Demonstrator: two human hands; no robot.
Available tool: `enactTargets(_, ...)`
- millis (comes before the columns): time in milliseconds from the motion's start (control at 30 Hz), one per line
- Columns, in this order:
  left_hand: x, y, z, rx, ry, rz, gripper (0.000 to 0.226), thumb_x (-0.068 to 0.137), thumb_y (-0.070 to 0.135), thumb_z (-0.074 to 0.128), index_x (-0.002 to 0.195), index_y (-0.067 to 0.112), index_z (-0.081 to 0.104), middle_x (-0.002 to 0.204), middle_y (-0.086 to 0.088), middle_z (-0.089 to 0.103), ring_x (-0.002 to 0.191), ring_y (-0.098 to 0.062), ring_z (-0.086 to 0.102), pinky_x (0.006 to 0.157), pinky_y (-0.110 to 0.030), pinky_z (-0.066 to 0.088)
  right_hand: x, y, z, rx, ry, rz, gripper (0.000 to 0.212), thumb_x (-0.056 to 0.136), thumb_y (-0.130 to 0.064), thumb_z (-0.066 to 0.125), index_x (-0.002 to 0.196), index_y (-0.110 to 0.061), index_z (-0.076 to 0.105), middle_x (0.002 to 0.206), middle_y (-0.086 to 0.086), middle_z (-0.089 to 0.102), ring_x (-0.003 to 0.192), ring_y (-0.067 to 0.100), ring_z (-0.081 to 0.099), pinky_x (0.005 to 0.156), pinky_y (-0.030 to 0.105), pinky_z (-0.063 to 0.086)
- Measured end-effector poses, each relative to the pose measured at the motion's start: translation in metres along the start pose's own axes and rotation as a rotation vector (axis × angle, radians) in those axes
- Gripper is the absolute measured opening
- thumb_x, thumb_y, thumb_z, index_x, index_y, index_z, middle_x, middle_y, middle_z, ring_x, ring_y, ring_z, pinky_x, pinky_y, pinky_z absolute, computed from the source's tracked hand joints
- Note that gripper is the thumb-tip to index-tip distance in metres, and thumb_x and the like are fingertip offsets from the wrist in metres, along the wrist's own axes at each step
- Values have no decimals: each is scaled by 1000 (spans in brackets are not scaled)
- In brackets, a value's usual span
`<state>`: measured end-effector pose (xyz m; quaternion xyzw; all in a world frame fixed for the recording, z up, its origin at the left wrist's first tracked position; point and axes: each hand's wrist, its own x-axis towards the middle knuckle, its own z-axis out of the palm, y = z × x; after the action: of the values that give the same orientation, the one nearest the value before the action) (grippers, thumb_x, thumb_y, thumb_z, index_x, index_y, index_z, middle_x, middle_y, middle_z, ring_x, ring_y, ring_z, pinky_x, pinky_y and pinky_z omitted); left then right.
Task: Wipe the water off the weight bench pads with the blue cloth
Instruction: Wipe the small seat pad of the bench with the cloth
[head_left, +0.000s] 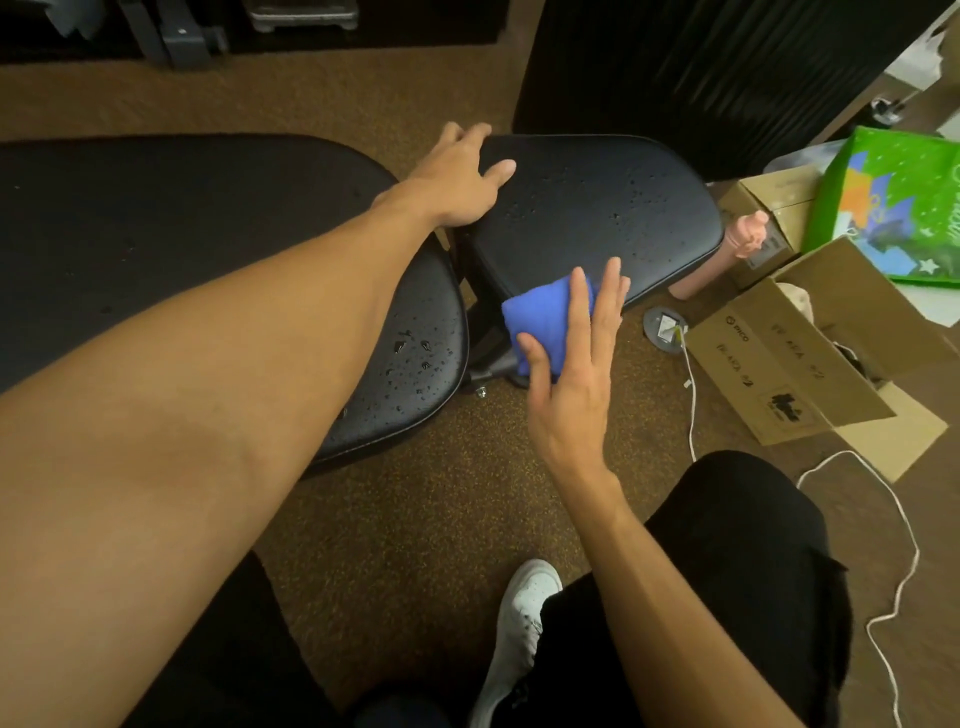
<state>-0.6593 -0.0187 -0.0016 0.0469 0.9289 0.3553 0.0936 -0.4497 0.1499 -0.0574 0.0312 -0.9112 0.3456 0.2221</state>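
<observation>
The blue cloth (540, 317), folded into a thick wad, sits at the near edge of the smaller pad (597, 218), its lower end hanging past the rim over the dark frame below. The right hand (566, 374) lies on top of it, back upward, fingers straight and pointing away from the person, the thumb resting on the cloth's near-left part. It appears to press the cloth flat rather than clutch it, though whether anything tucks underneath cannot be told. The wad's long axis runs roughly with those fingers, from near-left to far-right. Fine water drops (613, 208) speckle the smaller pad beyond the fingertips, so the likeliest stroke is a push straight away from the body and across. Heavier beads (415, 353) sit on the rounded near end of the longer pad (156, 234), just left of the cloth across the gap between the two pads. The right hand is the nearer one to both wet patches. The left hand (457, 182) is unclenched, its spread fingers resting on the far-left corner of the smaller pad, seemingly steadying it, well apart from the cloth. Both pads look wet, so the wiping seems barely begun. Round about are brown carpet (415, 519), an open cardboard box (779, 364), a green bag (893, 197) and a loose white cord (893, 571).
</observation>
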Motion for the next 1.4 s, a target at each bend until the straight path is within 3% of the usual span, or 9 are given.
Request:
enactTargets(133,-1,2,-1,-5,3,5,68,112,52,48,170,25,25,171,-6,23,157,-33,33,127,-50,32,-4,-11,11,187,107,220,72,111,-29,54,168,-16,12,177,2,-11,163,19,-9,133,48,12)
enactTargets(267,-3,5,0,4,21,1,67,112,51,48,170,25,25,170,-7,24,157,-33,33,127,-47,32,14,-35,26,314,290,444,72,111,-39,44,168,-18,5,176,-2,-12,163,13,-3,124,15,9)
enactTargets(433,-7,9,-1,1,15,-4,66,113,49,46,170,24,24,170,-6,24,157,-32,33,127,-47,31,8,-40,49,469,407,634,78,105,-65,34,166,-37,-5,176,-2,9,161,22,18,129,49,26)
enactTargets(567,-6,10,0,12,22,-19,66,113,50,45,170,25,24,170,-6,24,157,-33,32,126,-47,30,30,-30,39,616,420,909,72,105,-66,32,166,-38,7,151,3,53,131,22,58,109,48,50)
enactTargets(700,-3,11,2,6,27,-25,65,114,49,46,170,26,23,171,-6,23,158,-34,31,127,-49,30,58,-12,17,581,443,952,64,109,-57,36,165,-31,19,130,-2,60,112,15,62,82,26,50)
enactTargets(900,-6,15,3,26,36,-34,64,114,49,45,170,26,24,172,-6,21,157,-35,32,125,-49,31,48,-19,14,582,366,959,65,107,-60,39,163,-31,22,120,-2,63,105,16,66,91,40,57)
enactTargets(1100,-6,15,3,42,33,-41,64,114,50,43,170,27,23,171,-6,22,156,-35,34,123,-50,32,100,17,-15,583,417,1074,57,109,-53,42,158,-24,38,99,-16,55,87,-2,54,69,17,38)
enactTargets(1233,-5,17,3,39,20,-81,66,113,55,42,170,29,22,171,-6,21,156,-37,33,123,-52,33,84,14,-2,558,389,1001,65,108,-55,43,164,-26,27,121,-11,52,114,11,54,92,27,39)
enactTargets(1400,-1,24,2,51,43,-177,67,110,63,40,166,31,28,168,-3,29,152,-37,38,119,-55,34,105,31,-11,573,376,976,47,108,-50,48,147,-25,42,129,1,63,107,14,62,87,31,47)
